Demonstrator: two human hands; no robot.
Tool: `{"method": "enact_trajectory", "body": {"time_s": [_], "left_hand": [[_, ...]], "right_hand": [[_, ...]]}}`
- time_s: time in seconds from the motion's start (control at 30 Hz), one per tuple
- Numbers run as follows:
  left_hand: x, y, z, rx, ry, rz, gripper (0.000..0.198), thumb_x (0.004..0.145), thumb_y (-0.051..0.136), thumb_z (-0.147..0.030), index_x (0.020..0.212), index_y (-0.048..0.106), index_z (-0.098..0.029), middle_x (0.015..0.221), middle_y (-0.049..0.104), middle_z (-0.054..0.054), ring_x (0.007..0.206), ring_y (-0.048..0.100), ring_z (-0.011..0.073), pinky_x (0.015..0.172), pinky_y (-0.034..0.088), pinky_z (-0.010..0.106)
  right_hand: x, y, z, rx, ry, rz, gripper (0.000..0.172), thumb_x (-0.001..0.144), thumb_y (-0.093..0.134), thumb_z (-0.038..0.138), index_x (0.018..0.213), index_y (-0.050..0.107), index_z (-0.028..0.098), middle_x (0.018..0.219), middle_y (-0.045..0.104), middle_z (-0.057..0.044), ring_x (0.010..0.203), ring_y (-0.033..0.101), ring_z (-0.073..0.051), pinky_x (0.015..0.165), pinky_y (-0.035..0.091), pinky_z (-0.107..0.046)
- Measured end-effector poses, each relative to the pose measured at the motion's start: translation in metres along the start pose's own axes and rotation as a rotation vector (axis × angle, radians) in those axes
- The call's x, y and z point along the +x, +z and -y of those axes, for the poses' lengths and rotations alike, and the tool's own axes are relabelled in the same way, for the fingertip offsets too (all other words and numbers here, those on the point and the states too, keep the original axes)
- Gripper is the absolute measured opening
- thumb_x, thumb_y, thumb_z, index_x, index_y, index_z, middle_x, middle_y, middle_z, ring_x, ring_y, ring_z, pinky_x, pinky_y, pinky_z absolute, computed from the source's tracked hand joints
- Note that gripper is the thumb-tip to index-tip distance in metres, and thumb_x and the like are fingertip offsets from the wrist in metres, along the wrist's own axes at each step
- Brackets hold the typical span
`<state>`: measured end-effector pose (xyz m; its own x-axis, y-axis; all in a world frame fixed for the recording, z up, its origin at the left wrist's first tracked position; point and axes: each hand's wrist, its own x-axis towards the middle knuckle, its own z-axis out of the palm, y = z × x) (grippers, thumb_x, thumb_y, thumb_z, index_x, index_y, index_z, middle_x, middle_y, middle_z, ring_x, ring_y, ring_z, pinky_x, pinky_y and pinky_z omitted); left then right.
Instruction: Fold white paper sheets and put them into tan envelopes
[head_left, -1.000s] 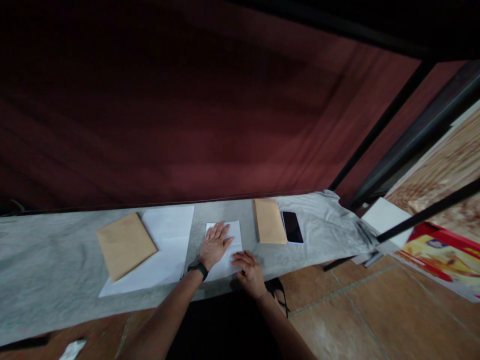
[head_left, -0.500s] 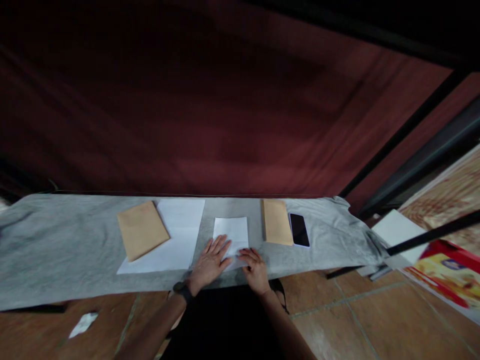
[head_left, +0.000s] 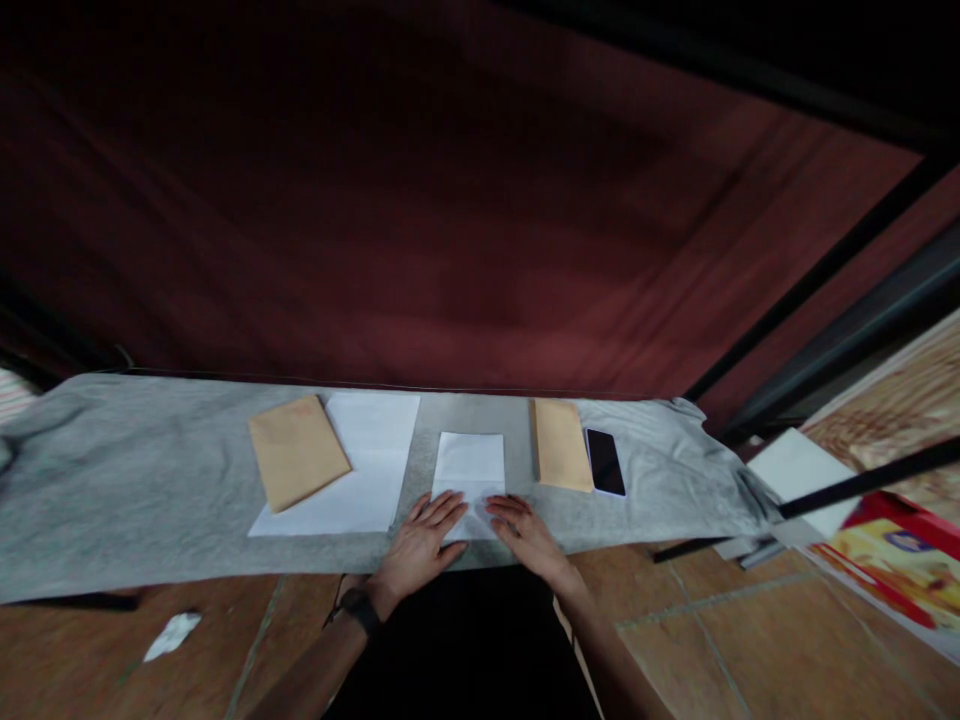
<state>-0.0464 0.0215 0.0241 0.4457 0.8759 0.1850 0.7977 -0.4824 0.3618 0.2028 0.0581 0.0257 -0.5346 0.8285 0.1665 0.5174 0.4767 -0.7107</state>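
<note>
A small white sheet of paper (head_left: pixel 471 458) with a crease across it lies flat in front of me on the grey cloth. My left hand (head_left: pixel 421 542) rests palm down on the paper's lower left edge, fingers stretched out. On the lower right edge lies my right hand (head_left: pixel 525 532), its fingers extended and slightly bent over the paper. Both hands hide parts of the sheet's near corners. Neither hand grips anything.
Left of the paper, a brown envelope (head_left: pixel 298 453) overlaps larger white sheets (head_left: pixel 367 490). To the right are a brown paper packet (head_left: pixel 562 445) and a phone (head_left: pixel 605 462). The grey cloth (head_left: pixel 150 480) covers the narrow table; a red box (head_left: pixel 900 560) stands at the far right.
My right hand has shifted slightly right, and its fingers now lie flatter on the paper. My left hand stays on the left edge. The whole view has shifted a little.
</note>
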Motion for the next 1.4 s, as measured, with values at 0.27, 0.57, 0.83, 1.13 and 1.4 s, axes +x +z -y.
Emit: {"method": "enact_trajectory", "body": {"time_s": [0.27, 0.57, 0.83, 1.13, 1.4], "left_hand": [[0.001, 0.001, 0.001, 0.017, -0.011, -0.028, 0.053, 0.089, 0.059, -0.043, 0.141, 0.052, -0.031, 0.149, 0.052, 0.003, 0.138, 0.046, 0.0234, 0.12, 0.027, 0.046], [0.004, 0.001, 0.003, 0.022, -0.015, -0.009, 0.052, 0.09, 0.059, -0.034, 0.141, 0.051, -0.029, 0.149, 0.052, 0.003, 0.138, 0.046, 0.0224, 0.119, 0.03, 0.049], [0.004, 0.006, 0.018, -0.052, -0.065, 0.005, 0.058, 0.084, 0.049, -0.009, 0.138, 0.054, -0.029, 0.147, 0.054, 0.001, 0.137, 0.047, 0.0168, 0.119, 0.034, 0.044], [-0.002, 0.012, 0.018, -0.111, -0.056, -0.078, 0.06, 0.081, 0.044, -0.003, 0.136, 0.057, -0.025, 0.142, 0.059, 0.003, 0.134, 0.05, 0.0192, 0.118, 0.036, 0.047], [-0.017, 0.009, 0.004, -0.156, -0.054, -0.12, 0.045, 0.089, 0.048, -0.015, 0.13, 0.062, -0.027, 0.136, 0.063, 0.004, 0.128, 0.055, 0.0227, 0.112, 0.044, 0.049]], "right_hand": [[0.062, 0.022, -0.014, -0.273, -0.059, -0.098, 0.036, 0.099, 0.053, 0.024, 0.133, 0.061, 0.027, 0.144, 0.056, -0.004, 0.136, 0.048, -0.02, 0.119, 0.033, -0.043], [0.084, 0.031, -0.029, -0.543, 0.086, -0.208, 0.042, 0.102, 0.047, 0.029, 0.144, 0.05, 0.025, 0.149, 0.05, -0.006, 0.14, 0.043, -0.021, 0.122, 0.023, -0.046], [0.066, 0.029, -0.036, -0.331, 0.019, -0.275, 0.039, 0.098, 0.049, 0.023, 0.136, 0.058, 0.024, 0.14, 0.059, -0.008, 0.133, 0.051, -0.023, 0.118, 0.034, -0.049], [0.007, 0.015, -0.036, -0.068, -0.024, -0.274, 0.058, 0.075, 0.045, -0.005, 0.119, 0.07, 0.025, 0.131, 0.066, -0.004, 0.127, 0.057, -0.018, 0.115, 0.04, -0.045], [-0.019, 0.017, -0.017, -0.127, 0.002, -0.217, 0.049, 0.082, 0.059, 0.005, 0.123, 0.068, 0.03, 0.138, 0.062, -0.003, 0.131, 0.054, -0.021, 0.117, 0.032, -0.05]]}}
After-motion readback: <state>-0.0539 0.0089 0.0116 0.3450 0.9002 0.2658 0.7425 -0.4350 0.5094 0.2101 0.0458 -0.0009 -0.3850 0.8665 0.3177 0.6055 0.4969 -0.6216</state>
